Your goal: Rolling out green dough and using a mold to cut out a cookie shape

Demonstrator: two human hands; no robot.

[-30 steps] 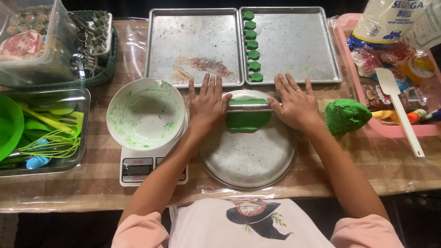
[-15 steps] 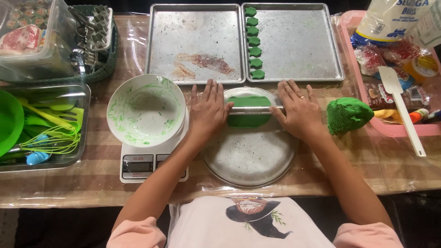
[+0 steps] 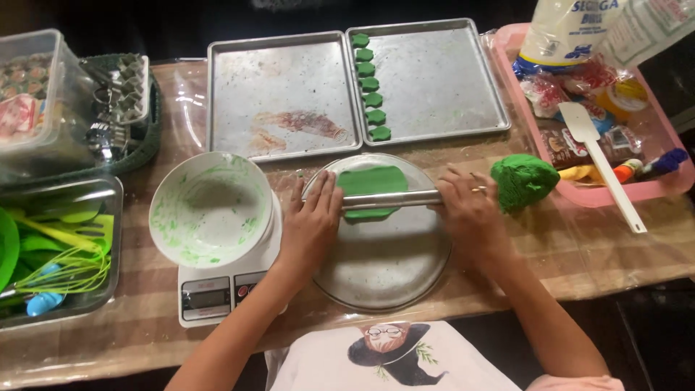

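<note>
green dough sheet [image 3: 371, 187]: flat, smooth, roughly rectangular, lying on the far half of the round metal plate [image 3: 384, 268]. a metal rolling pin [image 3: 391, 200] lies across its near part. left hand [image 3: 311, 224] flat and open, palm pressing the pin's left end; right hand [image 3: 470, 213] likewise spread open over the right end, fingers extended, neither one curled around the pin.

hidden: both pin ends sit under the palms; the near edge of the dough shows only as a sliver below the pin. cannot tell the dough's thickness.

beyond the plate, two baking trays [image 3: 282, 94] side by side, the right one carrying a column of small green cut-outs [image 3: 369, 83]. just right of the plate, a rough green dough lump [image 3: 523, 181]; past that, a pink tray [image 3: 651, 185] with a white spatula [image 3: 601, 163] and packets. left of the plate, a green-smeared white bowl [image 3: 210, 210] on a kitchen scale [image 3: 217, 293]. farther left, a clear bin of green utensils [image 3: 58, 253], cut off by the frame.

surface [image 3: 615, 253]: striped cloth under clear plastic. room beyond is dark.
</note>
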